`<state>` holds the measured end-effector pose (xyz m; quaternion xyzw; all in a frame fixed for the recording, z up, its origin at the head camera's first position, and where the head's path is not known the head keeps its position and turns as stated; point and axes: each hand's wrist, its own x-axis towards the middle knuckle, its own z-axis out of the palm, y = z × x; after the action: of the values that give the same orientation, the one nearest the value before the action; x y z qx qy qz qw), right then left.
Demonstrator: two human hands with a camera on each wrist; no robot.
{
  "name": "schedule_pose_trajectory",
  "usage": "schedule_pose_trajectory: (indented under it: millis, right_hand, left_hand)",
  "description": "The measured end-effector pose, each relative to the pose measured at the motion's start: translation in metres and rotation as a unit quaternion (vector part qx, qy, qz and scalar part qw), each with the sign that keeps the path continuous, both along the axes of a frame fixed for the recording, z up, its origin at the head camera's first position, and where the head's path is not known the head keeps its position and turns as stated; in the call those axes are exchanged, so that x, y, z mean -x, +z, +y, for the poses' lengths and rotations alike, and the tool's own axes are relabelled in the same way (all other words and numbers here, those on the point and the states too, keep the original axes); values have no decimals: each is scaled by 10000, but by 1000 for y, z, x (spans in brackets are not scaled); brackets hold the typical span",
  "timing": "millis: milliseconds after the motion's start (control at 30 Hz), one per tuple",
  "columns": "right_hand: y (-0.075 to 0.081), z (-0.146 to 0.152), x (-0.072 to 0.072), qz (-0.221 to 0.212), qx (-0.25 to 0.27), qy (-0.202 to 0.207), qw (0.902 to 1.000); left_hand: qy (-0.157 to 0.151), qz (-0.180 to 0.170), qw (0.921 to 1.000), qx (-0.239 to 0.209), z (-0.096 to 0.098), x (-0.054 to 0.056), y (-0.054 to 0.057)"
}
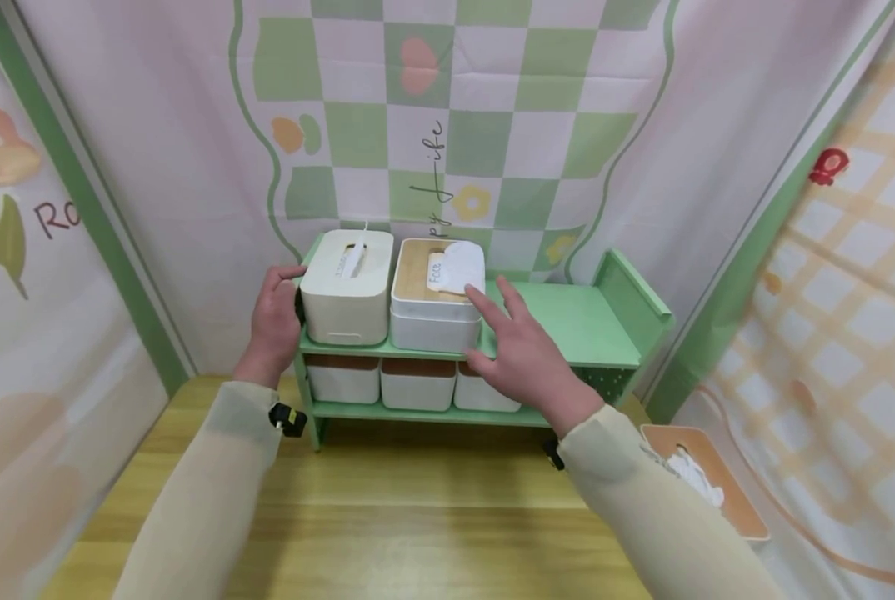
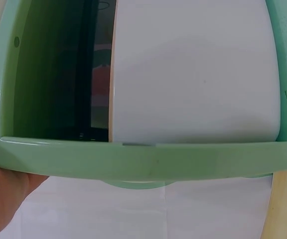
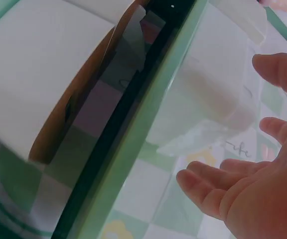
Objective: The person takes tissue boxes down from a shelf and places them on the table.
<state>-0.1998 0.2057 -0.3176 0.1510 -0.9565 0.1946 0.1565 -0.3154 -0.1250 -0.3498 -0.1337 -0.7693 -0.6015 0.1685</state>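
Observation:
In the head view my left hand [image 1: 273,321] grips the left side of a green two-tier shelf [image 1: 582,321], beside a cream tissue box [image 1: 346,308]. The left wrist view shows part of that hand [image 2: 4,194] against the shelf's green side panel. My right hand [image 1: 526,354] is spread with its fingers extended in front of a white tissue box with a wooden lid [image 1: 413,279]. Its index fingertip is near the tissue and the label "Face" [image 1: 436,273]. In the right wrist view the right hand [image 3: 263,189] has nothing between its fingers.
Several white bins [image 1: 417,387] with brown tops stand on the lower tier. The shelf sits on a wooden table [image 1: 417,517]. At the right, lower down, is a white bin with a brown lid [image 1: 732,492] and white tissue. Patterned curtains [image 1: 485,83] surround the table.

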Motion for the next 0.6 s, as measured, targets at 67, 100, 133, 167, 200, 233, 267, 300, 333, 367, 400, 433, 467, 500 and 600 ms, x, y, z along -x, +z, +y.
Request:
schedule_pose_trajectory:
  millis: [67,100,133,167,200,233,267,300,333,367,400,433,467,500,600]
  right_hand:
    - [-1,-6,6,-146,69,1,9999]
    - [-2,-9,8,-226,115,2,9997]
    - [-3,-11,9,-297,172,-6,9994]
    - [-5,-14,11,-351,218,-32,9991]
    - [-6,-16,12,-402,261,-63,9988]
    - [-7,-17,13,-428,291,-91,9986]
    - [-8,-19,14,-444,321,-103,9984]
    - [-9,-20,14,-450,359,-127,9983]
    - [-10,-20,15,-439,388,-150,9982]
    - [-10,-21,15,-422,394,-168,9982]
    - [-10,-21,15,-411,397,-185,9982]
    - [-10,-22,14,-409,398,-199,9982]
    - [-10,-22,14,-419,406,-203,9981]
    - [-11,-22,14,-431,407,-211,9980]
    - [-11,-23,14,-479,417,-194,9978]
  left_hand:
    - [12,-17,10000,-21,0,-1,0]
    - [22,-27,10000,-23,1,-1,0]
    - [29,-39,10000,-9,1,-1,0]
    - [39,-59,10000,20,1,-1,0]
    - [58,-74,9999,65,1,-1,0]
    - [70,-84,9999,102,1,-2,1]
    - [92,-104,9998,152,1,-1,1]
    - [109,-118,9997,203,1,-1,1]
    - [120,-131,9995,249,1,-1,2]
    - [138,-124,9994,275,1,-1,2]
    - [161,-104,9994,296,1,-1,2]
    - [182,-75,9994,301,2,-1,2]
    - [209,-47,9993,306,2,-1,1]
    - [225,-6,9993,290,2,-1,1]
    - [258,163,9993,231,1,-1,-2]
